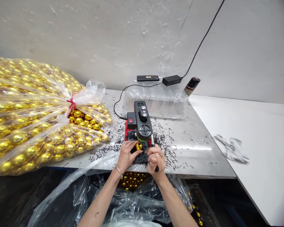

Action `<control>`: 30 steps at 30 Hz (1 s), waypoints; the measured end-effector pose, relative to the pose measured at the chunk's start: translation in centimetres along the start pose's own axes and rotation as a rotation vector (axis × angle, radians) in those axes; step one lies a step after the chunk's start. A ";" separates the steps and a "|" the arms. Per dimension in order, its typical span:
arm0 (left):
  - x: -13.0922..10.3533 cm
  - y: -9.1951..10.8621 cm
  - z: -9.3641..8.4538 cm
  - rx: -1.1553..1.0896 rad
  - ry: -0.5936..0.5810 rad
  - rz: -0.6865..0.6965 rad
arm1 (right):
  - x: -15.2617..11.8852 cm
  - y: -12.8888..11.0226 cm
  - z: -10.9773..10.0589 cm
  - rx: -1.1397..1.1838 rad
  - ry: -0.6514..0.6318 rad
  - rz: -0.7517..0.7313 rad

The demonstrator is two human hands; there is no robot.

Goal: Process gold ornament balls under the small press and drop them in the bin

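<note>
Between the thumb and fingers of my left hand (127, 155) is a small shiny gold ball (139, 146). It sits right under the head of a black bench machine (143, 121), where a green ring shows. My right hand (156, 159) is closed around the black-gripped lever handle (156, 169) on the machine's right side. The lever's metal rod (152, 139) runs up towards the machine head. Below the ball lies the machine's dark base plate (141, 158), partly covered by my hands.
A big clear bag of gold balls (26, 126), tied with red string, fills the left. Tiny black bits litter the metal tabletop (198, 154). Behind stand a clear plastic tray (156, 101), a power adapter (172, 80) and a spray can (191, 85). White gloves (233, 148) lie right. More balls (132, 180) show below.
</note>
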State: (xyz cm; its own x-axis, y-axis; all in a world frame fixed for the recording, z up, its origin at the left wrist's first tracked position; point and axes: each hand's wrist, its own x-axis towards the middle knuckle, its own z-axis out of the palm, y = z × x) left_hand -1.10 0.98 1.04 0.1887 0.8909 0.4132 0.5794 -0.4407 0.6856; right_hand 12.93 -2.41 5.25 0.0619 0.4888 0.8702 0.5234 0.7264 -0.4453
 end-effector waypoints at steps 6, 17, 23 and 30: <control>0.1 0.0 -0.1 -0.043 -0.014 -0.009 | -0.5 0.7 0.2 -0.023 -0.033 -0.077; -3.7 2.4 -2.2 0.021 0.018 0.086 | 6.3 -3.9 -1.9 0.097 -0.059 0.157; -9.9 2.8 -2.7 0.166 -0.061 0.220 | 4.9 -3.4 -1.7 0.093 -0.042 0.130; 1.3 -2.8 -8.6 0.454 0.168 -0.150 | 4.1 -2.8 -1.3 0.112 -0.012 0.090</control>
State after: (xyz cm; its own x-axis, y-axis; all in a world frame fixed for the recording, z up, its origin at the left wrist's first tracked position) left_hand -9.29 2.38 4.84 -0.0318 0.8941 0.4467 0.8837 -0.1837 0.4305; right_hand 12.82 -3.03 10.33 0.0943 0.5598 0.8232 0.4180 0.7282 -0.5431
